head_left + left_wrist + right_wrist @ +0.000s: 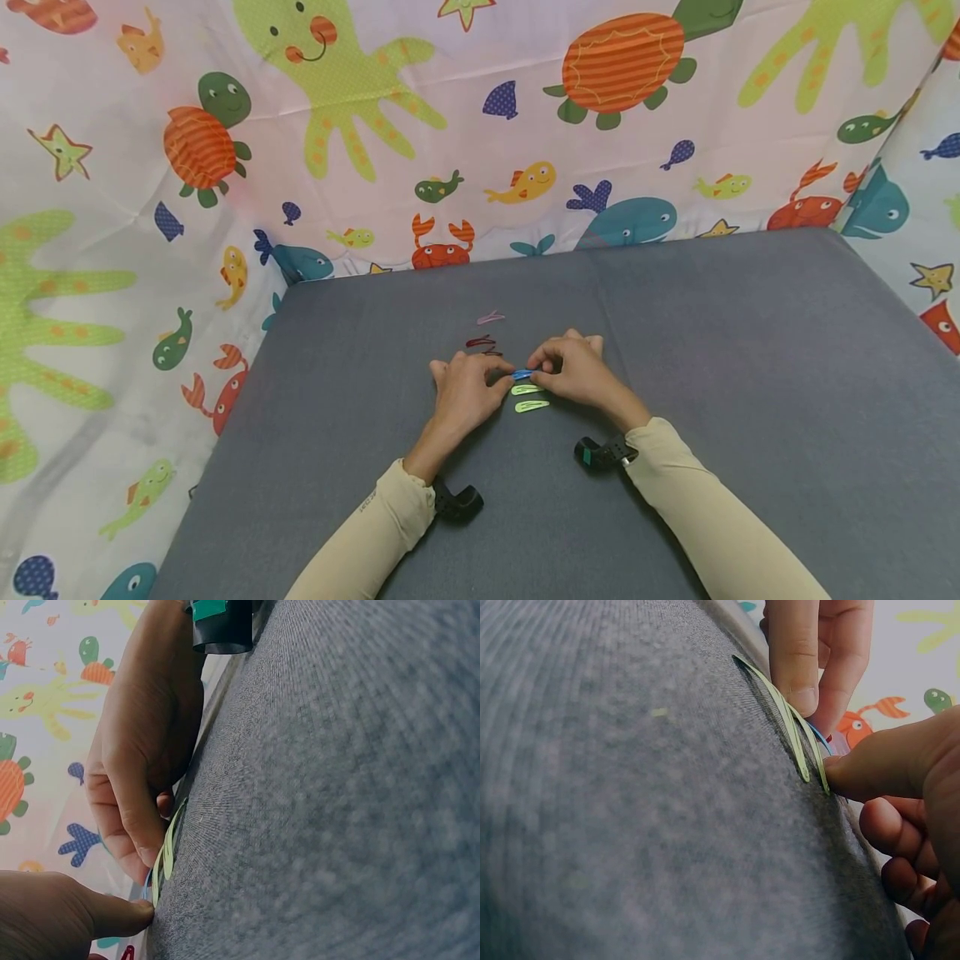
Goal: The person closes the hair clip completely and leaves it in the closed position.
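A blue snap hair clip (522, 375) lies flat at the middle of the table, partly covered by fingertips. My left hand (468, 390) pinches its left end between thumb and index finger. At its right end, my right hand (577, 371) does the same. Just nearer to me lie a yellow-green hair clip (527, 389) and a second yellow-green clip (532, 407), roughly parallel to it. In the right wrist view the blue clip (821, 737) shows only as a thin edge behind the green ones.
Beyond my left hand lie dark red hair clips (481, 341), one partly behind the fingers, and a pink clip (491, 317) farther back. Grey cloth covers the table (750, 375). A printed sea-animal curtain (465, 125) borders the back and sides.
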